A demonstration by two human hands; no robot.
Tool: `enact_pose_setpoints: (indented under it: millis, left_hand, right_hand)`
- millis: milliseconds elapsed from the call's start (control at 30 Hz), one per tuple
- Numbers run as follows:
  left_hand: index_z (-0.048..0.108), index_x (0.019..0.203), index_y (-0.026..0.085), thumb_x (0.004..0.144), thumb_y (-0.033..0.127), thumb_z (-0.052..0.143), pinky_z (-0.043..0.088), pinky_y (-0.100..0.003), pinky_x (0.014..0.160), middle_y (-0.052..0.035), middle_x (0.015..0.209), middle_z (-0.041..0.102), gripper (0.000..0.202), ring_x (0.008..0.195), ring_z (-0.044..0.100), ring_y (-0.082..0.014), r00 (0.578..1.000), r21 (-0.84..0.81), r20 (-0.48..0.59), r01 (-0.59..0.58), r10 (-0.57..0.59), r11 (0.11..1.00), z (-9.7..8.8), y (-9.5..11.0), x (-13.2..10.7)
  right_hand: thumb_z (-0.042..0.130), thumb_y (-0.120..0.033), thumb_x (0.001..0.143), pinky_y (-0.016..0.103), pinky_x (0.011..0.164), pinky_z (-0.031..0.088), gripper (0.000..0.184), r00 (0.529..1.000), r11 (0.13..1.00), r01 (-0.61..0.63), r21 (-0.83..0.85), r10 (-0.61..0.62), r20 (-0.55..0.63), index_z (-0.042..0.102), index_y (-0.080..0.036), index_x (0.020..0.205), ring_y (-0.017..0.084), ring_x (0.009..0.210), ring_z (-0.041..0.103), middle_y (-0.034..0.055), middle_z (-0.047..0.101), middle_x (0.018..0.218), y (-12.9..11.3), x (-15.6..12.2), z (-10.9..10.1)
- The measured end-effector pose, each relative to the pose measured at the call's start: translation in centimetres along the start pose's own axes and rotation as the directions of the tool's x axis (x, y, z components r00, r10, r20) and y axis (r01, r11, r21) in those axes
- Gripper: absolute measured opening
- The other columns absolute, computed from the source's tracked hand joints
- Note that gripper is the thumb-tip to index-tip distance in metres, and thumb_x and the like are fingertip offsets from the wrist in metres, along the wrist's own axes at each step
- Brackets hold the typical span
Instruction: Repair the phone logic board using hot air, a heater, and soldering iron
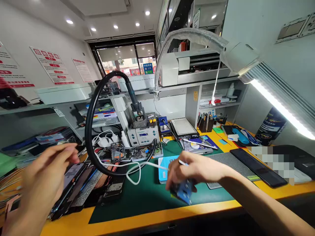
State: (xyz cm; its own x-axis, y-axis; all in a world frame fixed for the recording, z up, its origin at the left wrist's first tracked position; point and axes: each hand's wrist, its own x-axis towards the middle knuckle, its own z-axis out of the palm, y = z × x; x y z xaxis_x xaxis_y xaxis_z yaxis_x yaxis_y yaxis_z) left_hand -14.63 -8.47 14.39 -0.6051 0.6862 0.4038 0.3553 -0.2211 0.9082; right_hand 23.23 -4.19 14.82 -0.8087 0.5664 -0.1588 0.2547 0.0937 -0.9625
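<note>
Head view: right hand (194, 170), grip clamped on blue device (184, 194), probably light, stiff, fragile, best held by its edges; left hand (46, 173) spread, empty.

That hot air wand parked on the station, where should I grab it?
Probably by the straight handle of the hot air wand, above its holder, coming from the right. Its nozzle end sits down in the holder, and the thick black hose loops off its top to the left.
</note>
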Motion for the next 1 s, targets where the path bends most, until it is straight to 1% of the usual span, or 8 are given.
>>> enact_pose_setpoints:
  millis: [100,233,333,433,533,667,800,1000]
  left_hand:
    - [0.075,0.089,0.038,0.080,0.045,0.069,0.057,-0.040,0.074,-0.0013,0.081,0.068,0.013,0.081,0.062,-0.0266,0.931,-0.002,0.363,-0.046,0.044,0.999,0.7,0.8,-4.5]
    - [0.077,0.083,0.031,0.083,0.052,0.065,0.050,-0.037,0.081,-0.0060,0.088,0.072,0.024,0.087,0.063,-0.0273,0.419,0.225,0.881,0.034,-0.218,0.974,7.8,1.2,-10.3]
    - [0.064,0.060,0.020,0.086,0.063,0.054,0.039,-0.033,0.064,-0.0045,0.066,0.060,0.051,0.064,0.050,-0.0196,-0.017,0.353,0.935,0.172,-0.355,0.920,13.2,0.5,-13.1]
    - [0.053,0.052,0.019,0.075,0.069,0.064,0.024,-0.029,0.056,0.0012,0.055,0.042,0.056,0.053,0.030,-0.0120,-0.166,0.481,0.876,0.370,-0.453,0.795,15.8,-0.4,-14.5]
    - [0.062,0.056,0.017,0.072,0.066,0.069,0.022,-0.029,0.053,0.0010,0.053,0.044,0.052,0.049,0.028,-0.0102,-0.161,0.419,0.907,0.437,-0.389,0.796,16.3,-0.9,-14.4]
    - [0.073,0.090,0.020,0.078,0.064,0.066,0.034,-0.027,0.050,-0.0009,0.066,0.052,0.046,0.050,0.040,-0.0108,0.036,0.293,0.911,0.644,-0.410,0.706,15.9,-0.9,-12.2]
    - [0.064,0.115,0.023,0.087,0.061,0.060,0.015,-0.021,0.042,0.0067,0.065,0.032,0.048,0.047,0.019,-0.0057,0.176,0.273,0.872,0.598,-0.456,0.754,15.5,0.3,-9.9]
    - [0.049,0.132,0.019,0.097,0.052,0.047,0.031,-0.020,0.050,0.0037,0.073,0.050,0.048,0.055,0.035,-0.0073,0.325,0.097,0.922,0.332,-0.211,0.938,18.1,0.8,-9.5]
  right_hand:
    - [0.068,-0.032,0.073,0.020,0.055,0.044,0.023,0.998,0.969,-0.047,-0.241,0.054,0.023,0.081,-0.020,0.087,0.015,0.065,0.063,0.0019,0.075,0.079,1.7,-1.5,2.5]
    - [0.068,-0.031,0.073,0.024,0.066,0.047,0.022,0.997,0.886,-0.036,-0.462,0.063,0.042,0.081,-0.020,0.086,0.019,0.073,0.068,0.0037,0.078,0.084,3.9,-0.7,5.9]
    - [0.066,-0.023,0.075,0.021,0.068,0.047,0.022,0.988,0.895,0.076,-0.439,-0.009,0.152,0.078,-0.017,0.092,0.018,0.081,0.069,0.0044,0.078,0.091,5.6,0.3,7.2]
    - [0.065,-0.018,0.078,0.020,0.073,0.049,0.012,0.979,0.919,0.172,-0.356,-0.119,0.166,0.075,-0.015,0.084,0.018,0.085,0.069,0.0035,0.076,0.090,6.6,0.0,7.2]
    - [0.067,-0.019,0.078,0.022,0.089,0.048,0.011,0.973,0.925,0.219,-0.311,-0.181,0.146,0.076,-0.017,0.085,0.021,0.106,0.067,0.0044,0.074,0.102,6.4,-1.7,6.4]
    - [0.071,-0.030,0.074,0.031,0.096,0.049,0.018,0.923,0.958,0.273,-0.085,-0.286,-0.259,0.077,-0.018,0.087,0.023,0.107,0.064,0.0081,0.070,0.117,5.2,-4.2,3.8]
    - [0.053,-0.045,0.087,0.021,0.037,0.034,0.035,0.809,0.848,0.314,0.428,-0.003,-0.588,0.071,-0.015,0.086,0.010,0.040,0.043,-0.0015,0.055,0.056,5.8,-3.3,-0.7]
    - [0.055,-0.042,0.093,0.026,0.047,0.046,0.029,0.925,0.553,0.323,0.768,-0.012,-0.381,0.060,-0.014,0.097,0.015,0.053,0.058,0.0048,0.065,0.077,7.4,2.7,-6.3]
